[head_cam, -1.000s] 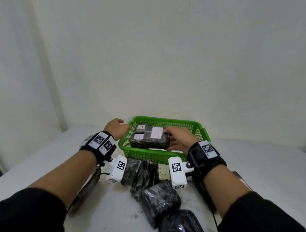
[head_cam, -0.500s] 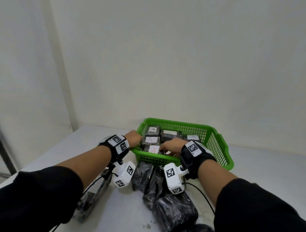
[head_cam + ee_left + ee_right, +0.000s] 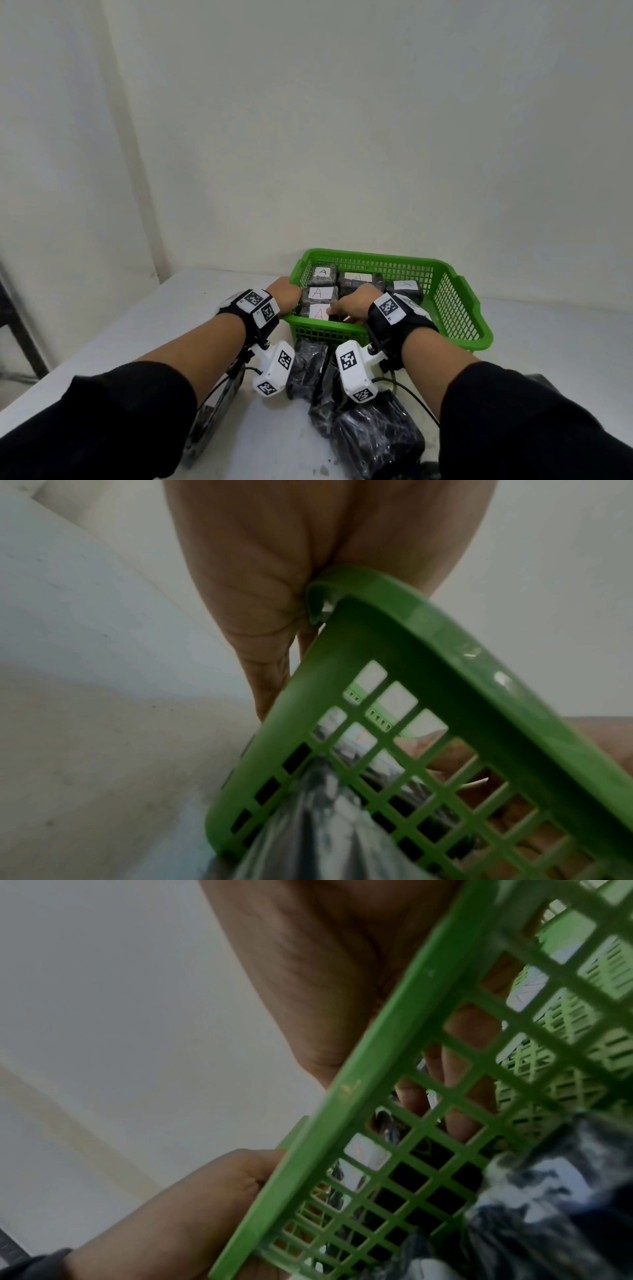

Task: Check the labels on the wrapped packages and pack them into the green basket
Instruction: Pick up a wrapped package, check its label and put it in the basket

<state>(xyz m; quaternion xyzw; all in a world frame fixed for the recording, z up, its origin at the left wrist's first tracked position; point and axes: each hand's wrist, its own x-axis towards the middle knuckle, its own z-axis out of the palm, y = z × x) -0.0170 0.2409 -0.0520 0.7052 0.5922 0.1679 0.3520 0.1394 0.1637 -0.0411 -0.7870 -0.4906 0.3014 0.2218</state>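
The green basket (image 3: pixel 452 301) stands on the white table and holds several dark wrapped packages with white "A" labels. The package with the red "A" label (image 3: pixel 318 312) lies in its front left corner. My right hand (image 3: pixel 352 305) reaches over the front rim, and its fingers (image 3: pixel 459 1118) lie fairly straight on that package. My left hand (image 3: pixel 286 296) is at the basket's front left corner (image 3: pixel 342 588), with the rim between thumb and fingers; one finger (image 3: pixel 270 685) runs down the outside wall.
Several black wrapped packages (image 3: pixel 376 442) lie loose on the table just in front of the basket, under my wrists, and another flat one (image 3: pixel 212 421) is under my left forearm. A wall stands close behind the basket. Bare table lies to the left and right.
The red-labelled package went from above the basket, held between both hands, down into the front left corner. My left hand moved off it to the basket's corner.
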